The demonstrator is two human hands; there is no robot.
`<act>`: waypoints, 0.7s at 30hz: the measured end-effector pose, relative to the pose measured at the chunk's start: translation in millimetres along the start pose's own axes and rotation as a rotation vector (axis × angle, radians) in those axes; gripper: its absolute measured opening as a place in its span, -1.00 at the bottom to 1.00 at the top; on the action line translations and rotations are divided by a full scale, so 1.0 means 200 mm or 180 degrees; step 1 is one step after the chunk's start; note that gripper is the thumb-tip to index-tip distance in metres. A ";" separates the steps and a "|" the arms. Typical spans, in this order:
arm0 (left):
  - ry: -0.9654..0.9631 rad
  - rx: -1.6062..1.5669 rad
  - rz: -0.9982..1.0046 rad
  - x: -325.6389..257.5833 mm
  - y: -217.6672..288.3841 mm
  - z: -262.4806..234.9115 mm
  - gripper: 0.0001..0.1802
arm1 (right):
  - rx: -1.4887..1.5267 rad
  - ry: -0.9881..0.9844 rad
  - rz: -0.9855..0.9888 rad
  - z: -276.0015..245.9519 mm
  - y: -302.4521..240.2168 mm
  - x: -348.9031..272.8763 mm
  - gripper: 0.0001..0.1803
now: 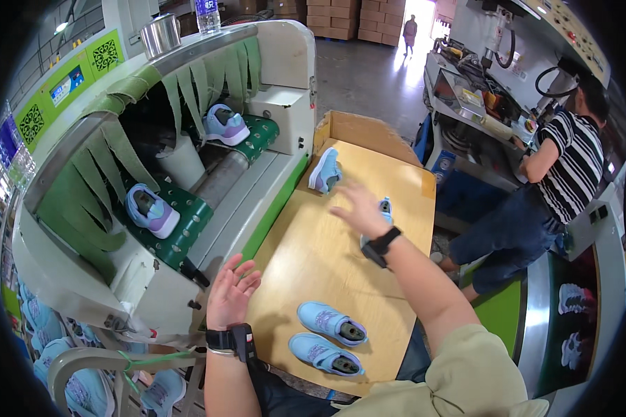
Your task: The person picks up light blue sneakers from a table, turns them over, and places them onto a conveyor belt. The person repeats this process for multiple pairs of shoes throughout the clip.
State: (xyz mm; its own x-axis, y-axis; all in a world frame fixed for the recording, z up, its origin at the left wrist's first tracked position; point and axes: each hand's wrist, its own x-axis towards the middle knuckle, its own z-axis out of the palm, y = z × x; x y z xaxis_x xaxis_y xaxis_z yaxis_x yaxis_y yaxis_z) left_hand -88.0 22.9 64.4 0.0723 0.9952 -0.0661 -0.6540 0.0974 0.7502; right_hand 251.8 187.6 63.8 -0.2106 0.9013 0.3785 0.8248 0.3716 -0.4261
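Note:
My right hand [360, 208] reaches over the wooden tabletop [285, 240] with its fingers apart and nothing in them. Just beyond its fingertips, at the table's far left, stands a light blue shoe [325, 172]. Another blue shoe [385, 208] is partly hidden behind my right hand and wrist. By the table's left edge, my left hand [233, 292] is raised, palm turned inward, fingers parted and empty. Two light blue shoes [327, 321] lie side by side on the near part of the table, their dark openings facing right. Both my wrists carry black bands.
On my left, a machine with green fabric strips [97, 187] has a green conveyor belt [188, 221] carrying a blue shoe [151, 210] and, farther back, another shoe [226, 125]. A rack [83, 358] holds several shoes. To the right, a person in a striped shirt [570, 163] works at another machine.

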 end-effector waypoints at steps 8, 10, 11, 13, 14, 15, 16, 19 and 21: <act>0.0184 0.0081 -0.0140 0.03 -0.07 -0.02 -0.46 | -0.0413 -0.1541 0.0980 -0.39 0.29 -0.35 -0.21; 0.0194 0.0123 -0.0190 0.03 -0.08 -0.02 -0.47 | -0.0803 -0.2615 0.0994 -0.48 0.21 -0.36 -0.15; 0.0177 0.0115 -0.0180 0.03 -0.09 -0.01 -0.47 | -0.1041 -0.3126 0.0981 -0.53 0.20 -0.34 -0.12; 0.0164 0.0181 -0.0242 0.03 -0.10 0.00 -0.47 | -0.1280 -0.2290 -0.0099 -0.44 0.19 -0.49 -0.21; 0.0144 0.0219 -0.0280 0.04 -0.10 0.00 -0.47 | -0.0489 -0.1640 0.0068 -0.32 0.25 -0.61 -0.25; 0.0129 0.0221 -0.0284 0.05 -0.11 0.00 -0.47 | 0.0314 -0.0993 0.0209 -0.20 0.31 -0.69 -0.26; 0.0130 0.0227 -0.0292 0.06 -0.11 0.01 -0.47 | 0.0361 -0.1125 0.0466 -0.19 0.29 -0.72 -0.24; 0.0052 0.0279 -0.0302 0.07 -0.13 0.02 -0.48 | 0.0950 -0.1443 0.1110 -0.26 0.15 -0.72 -0.21; 0.0046 0.0429 -0.0302 0.04 -0.15 0.02 -0.51 | 0.1985 -0.1656 0.1352 -0.32 -0.01 -0.71 -0.22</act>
State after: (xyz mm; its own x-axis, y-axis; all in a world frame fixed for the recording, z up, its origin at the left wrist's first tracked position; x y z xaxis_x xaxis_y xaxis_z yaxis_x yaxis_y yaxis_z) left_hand -64.9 28.1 44.7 0.1176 0.9817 -0.1496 -0.5377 0.1896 0.8216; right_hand 312.7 45.4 63.5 -0.2888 0.9200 -0.2648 0.4861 -0.0974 -0.8685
